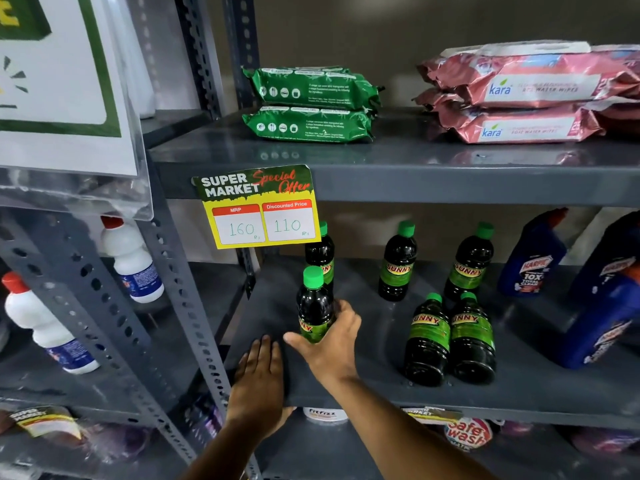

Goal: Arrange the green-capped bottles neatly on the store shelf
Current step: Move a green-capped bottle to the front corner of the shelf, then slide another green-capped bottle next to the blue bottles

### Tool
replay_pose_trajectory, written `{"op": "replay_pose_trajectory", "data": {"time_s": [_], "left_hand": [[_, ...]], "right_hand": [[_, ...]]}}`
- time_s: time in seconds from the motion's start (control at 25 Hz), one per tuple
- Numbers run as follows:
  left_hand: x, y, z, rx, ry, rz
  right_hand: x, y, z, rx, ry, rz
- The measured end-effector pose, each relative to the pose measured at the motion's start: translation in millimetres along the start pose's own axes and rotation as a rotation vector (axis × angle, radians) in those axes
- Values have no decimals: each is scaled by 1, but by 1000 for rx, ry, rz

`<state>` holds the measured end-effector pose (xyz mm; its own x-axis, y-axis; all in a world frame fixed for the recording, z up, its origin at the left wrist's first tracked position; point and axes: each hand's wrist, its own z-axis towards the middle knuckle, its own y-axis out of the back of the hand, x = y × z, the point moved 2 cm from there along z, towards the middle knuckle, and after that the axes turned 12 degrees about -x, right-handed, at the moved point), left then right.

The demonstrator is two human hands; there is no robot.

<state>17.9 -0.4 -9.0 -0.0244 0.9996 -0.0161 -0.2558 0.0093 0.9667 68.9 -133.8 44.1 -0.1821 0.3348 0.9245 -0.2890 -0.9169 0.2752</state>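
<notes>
Several dark bottles with green caps and green "SUNNY" labels stand on the grey middle shelf (363, 344). My right hand (332, 344) grips one green-capped bottle (313, 306) at its lower body, at the shelf's left. Directly behind it stands another bottle (320, 252), partly hidden by the price tag. Two bottles (398, 261) (471, 263) stand apart further back. A front pair (429, 341) (472, 339) stands touching side by side. My left hand (259, 379) lies flat, fingers apart, on the shelf's front left edge, holding nothing.
A yellow "Special Offer" price tag (259, 207) hangs from the upper shelf edge. Blue cleaner bottles (533, 261) (606, 299) stand at the right. Green (308, 105) and pink wipe packs (526, 95) lie on the upper shelf. White red-capped bottles (133, 261) fill the left rack.
</notes>
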Motion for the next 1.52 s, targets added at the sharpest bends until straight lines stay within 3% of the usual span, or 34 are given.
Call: {"op": "replay_pose_trajectory", "data": {"time_s": [0.12, 0.24, 0.32, 0.4, 0.52, 0.64, 0.92, 1.08, 1.24, 1.52], "left_hand": [[2, -1, 1, -27, 6, -29], [2, -7, 1, -17, -4, -14], [3, -8, 1, -19, -18, 2], [4, -8, 1, -34, -26, 19], [4, -6, 2, -19, -21, 33], [3, -6, 1, -5, -16, 42], [2, -3, 1, -7, -4, 25], [1, -2, 0, -14, 4, 5], [1, -2, 0, 4, 27, -16], [-1, 4, 0, 3, 34, -66]], "right_hand": [[7, 34, 12, -83, 186, 95], [10, 87, 65, -256, 315, -233], [-2, 120, 104, -185, 142, -705], [-21, 145, 124, 30, -102, -1046], [-41, 160, 129, 234, -197, -1196], [-46, 151, 127, 234, -183, -1189], [-38, 138, 118, 24, -197, -1065], [-27, 139, 111, -168, -22, -864], [-15, 140, 101, -237, 86, -450], [-21, 129, 87, -372, 224, -270]]}}
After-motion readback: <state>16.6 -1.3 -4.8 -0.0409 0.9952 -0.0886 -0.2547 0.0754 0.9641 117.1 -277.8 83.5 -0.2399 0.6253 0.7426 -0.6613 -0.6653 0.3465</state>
